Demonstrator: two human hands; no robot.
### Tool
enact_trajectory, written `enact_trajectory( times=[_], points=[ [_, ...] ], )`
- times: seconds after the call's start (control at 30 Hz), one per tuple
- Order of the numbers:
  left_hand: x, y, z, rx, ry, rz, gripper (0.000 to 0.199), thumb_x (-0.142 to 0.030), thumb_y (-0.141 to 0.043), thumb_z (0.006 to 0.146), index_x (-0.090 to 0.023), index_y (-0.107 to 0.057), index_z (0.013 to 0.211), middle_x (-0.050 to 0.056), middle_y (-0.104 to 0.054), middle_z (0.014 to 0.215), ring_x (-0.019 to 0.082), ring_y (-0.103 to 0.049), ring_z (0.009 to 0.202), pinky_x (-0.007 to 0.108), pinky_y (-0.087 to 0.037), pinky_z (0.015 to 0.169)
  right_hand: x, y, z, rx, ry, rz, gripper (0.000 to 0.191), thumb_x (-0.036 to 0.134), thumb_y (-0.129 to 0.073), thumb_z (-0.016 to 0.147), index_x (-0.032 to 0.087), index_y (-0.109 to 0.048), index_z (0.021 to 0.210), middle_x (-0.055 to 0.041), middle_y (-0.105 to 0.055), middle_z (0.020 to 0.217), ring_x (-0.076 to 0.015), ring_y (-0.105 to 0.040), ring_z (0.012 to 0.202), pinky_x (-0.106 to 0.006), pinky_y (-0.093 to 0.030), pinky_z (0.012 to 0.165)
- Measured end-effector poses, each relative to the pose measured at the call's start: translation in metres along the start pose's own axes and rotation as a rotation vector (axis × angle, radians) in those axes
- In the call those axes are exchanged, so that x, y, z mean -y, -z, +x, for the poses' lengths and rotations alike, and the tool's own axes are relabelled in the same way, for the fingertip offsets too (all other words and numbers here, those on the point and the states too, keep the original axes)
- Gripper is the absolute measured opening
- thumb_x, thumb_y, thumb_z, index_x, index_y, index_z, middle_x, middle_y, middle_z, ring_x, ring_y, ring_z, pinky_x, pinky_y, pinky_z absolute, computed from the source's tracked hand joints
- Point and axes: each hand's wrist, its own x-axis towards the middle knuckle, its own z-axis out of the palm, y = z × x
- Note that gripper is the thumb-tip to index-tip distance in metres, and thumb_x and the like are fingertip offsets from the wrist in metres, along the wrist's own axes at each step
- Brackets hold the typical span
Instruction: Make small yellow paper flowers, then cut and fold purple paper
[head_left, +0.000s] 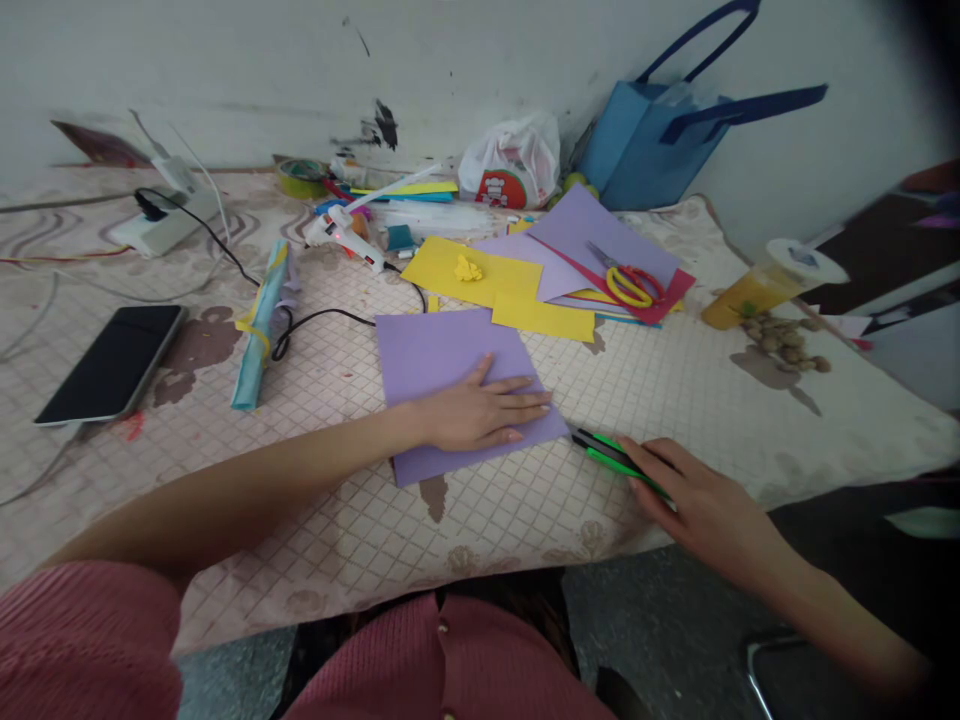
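Note:
A purple sheet of paper point(442, 355) lies flat on the tablecloth in front of me. My left hand point(484, 410) rests on it palm down, fingers stretched toward its right edge. In my right hand point(686, 495) is a green and black utility knife point(611, 455), its tip pointing at the lower right corner of the sheet. Whether the tip touches the paper I cannot tell. Beyond the sheet are yellow paper pieces point(544, 312) with a crumpled yellow bit point(468, 268) on them.
Scissors point(634, 285) lie on stacked coloured paper at the back. A white glue gun point(352, 240) trails a black cord toward a power strip point(161, 225). A phone point(112, 365) and a rolled blue paper point(259, 340) are on the left; a drink cup point(757, 285) leans at the right.

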Motion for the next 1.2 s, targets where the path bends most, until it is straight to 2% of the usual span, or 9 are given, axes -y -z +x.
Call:
enact_trajectory(
  times=[0.13, 0.27, 0.33, 0.43, 0.57, 0.73, 0.93, 1.2],
  points=[
    [0.003, -0.001, 0.006, -0.018, 0.042, -0.001, 0.051, -0.042, -0.021, 0.097, -0.025, -0.023, 0.145, 0.002, -0.027, 0.152, 0.021, -0.018, 0.141, 0.052, 0.014, 0.110, -0.011, 0.001, 0.009, 0.032, -0.014, 0.120, 0.045, 0.033, -0.037, 0.093, 0.016, -0.041, 0.135, -0.0148, -0.058, 0.111, -0.0259, -0.062, 0.096, -0.041, -0.053, 0.081],
    [0.004, -0.001, 0.007, -0.029, 0.038, -0.005, 0.051, -0.042, -0.022, 0.097, -0.025, -0.024, 0.145, 0.003, -0.027, 0.152, 0.022, -0.018, 0.141, 0.052, 0.012, 0.110, -0.020, 0.005, 0.013, 0.115, -0.069, 0.192, 0.047, 0.042, -0.038, 0.093, 0.022, -0.043, 0.135, -0.0122, -0.061, 0.107, -0.0251, -0.064, 0.093, -0.041, -0.055, 0.078],
    [0.004, -0.001, 0.007, -0.034, 0.034, -0.011, 0.051, -0.042, -0.023, 0.097, -0.025, -0.025, 0.145, 0.003, -0.028, 0.152, 0.022, -0.018, 0.141, 0.052, 0.011, 0.110, -0.023, 0.008, 0.015, 0.168, -0.102, 0.228, 0.048, 0.045, -0.039, 0.092, 0.023, -0.044, 0.135, -0.0120, -0.063, 0.113, -0.0264, -0.064, 0.097, -0.044, -0.054, 0.082],
    [0.004, -0.001, 0.006, -0.045, 0.030, -0.013, 0.051, -0.042, -0.023, 0.097, -0.025, -0.024, 0.145, 0.004, -0.028, 0.151, 0.023, -0.019, 0.141, 0.052, 0.010, 0.110, -0.024, 0.014, 0.018, 0.207, -0.120, 0.336, 0.047, 0.044, -0.035, 0.094, 0.022, -0.047, 0.133, -0.0094, -0.060, 0.126, -0.0267, -0.058, 0.112, -0.046, -0.048, 0.094],
    [0.005, -0.001, 0.006, -0.032, 0.041, -0.001, 0.051, -0.042, -0.023, 0.097, -0.025, -0.024, 0.145, 0.003, -0.027, 0.152, 0.022, -0.018, 0.141, 0.050, 0.012, 0.110, -0.025, 0.020, 0.023, 0.226, -0.172, 0.454, 0.048, 0.045, -0.031, 0.094, 0.021, -0.055, 0.127, -0.0081, -0.059, 0.128, -0.0261, -0.055, 0.117, -0.046, -0.043, 0.100],
    [0.004, -0.002, 0.006, -0.050, 0.036, -0.017, 0.051, -0.042, -0.023, 0.097, -0.026, -0.024, 0.145, 0.003, -0.029, 0.151, 0.023, -0.020, 0.140, 0.052, 0.011, 0.110, -0.031, 0.018, 0.024, 0.235, -0.211, 0.527, 0.046, 0.048, -0.040, 0.090, 0.023, -0.059, 0.123, -0.0066, -0.063, 0.122, -0.0273, -0.060, 0.110, -0.044, -0.049, 0.094],
    [0.005, -0.002, 0.007, -0.035, 0.039, -0.024, 0.051, -0.042, -0.022, 0.097, -0.026, -0.024, 0.145, 0.003, -0.027, 0.152, 0.023, -0.017, 0.141, 0.051, 0.014, 0.109, -0.032, 0.011, 0.019, 0.170, -0.255, 0.499, 0.039, 0.048, -0.045, 0.089, 0.025, -0.064, 0.113, -0.0046, -0.069, 0.112, -0.0264, -0.065, 0.099, -0.041, -0.053, 0.084],
    [0.004, 0.000, 0.006, -0.039, 0.033, -0.028, 0.053, -0.043, -0.021, 0.097, -0.024, -0.019, 0.146, 0.003, -0.023, 0.153, 0.021, -0.015, 0.142, 0.052, 0.013, 0.110, -0.029, 0.004, 0.009, 0.080, -0.178, 0.363, 0.041, 0.045, -0.047, 0.088, 0.022, -0.058, 0.119, -0.0072, -0.068, 0.112, -0.0250, -0.067, 0.093, -0.037, -0.056, 0.075]
  ],
)
